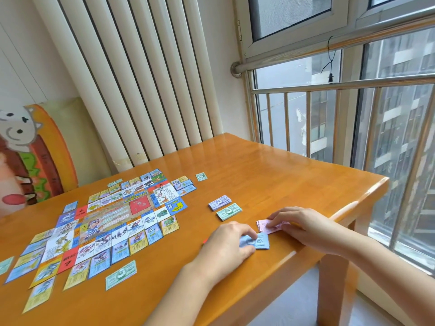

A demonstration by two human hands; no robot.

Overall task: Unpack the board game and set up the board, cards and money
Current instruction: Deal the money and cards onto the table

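Blue "500" notes (261,241) pinched in left grip (229,241), right grip (303,222) flat on pink notes (267,228)

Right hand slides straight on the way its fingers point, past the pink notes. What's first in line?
Probably the green money stack, with the purple stack just beyond; the right hand points left and away. Depth is unclear.

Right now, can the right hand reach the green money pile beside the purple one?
Probably yes. The green money pile lies just past the pink notes that the right hand touches, with only bare table between them. The hand would have to leave the pink notes first.
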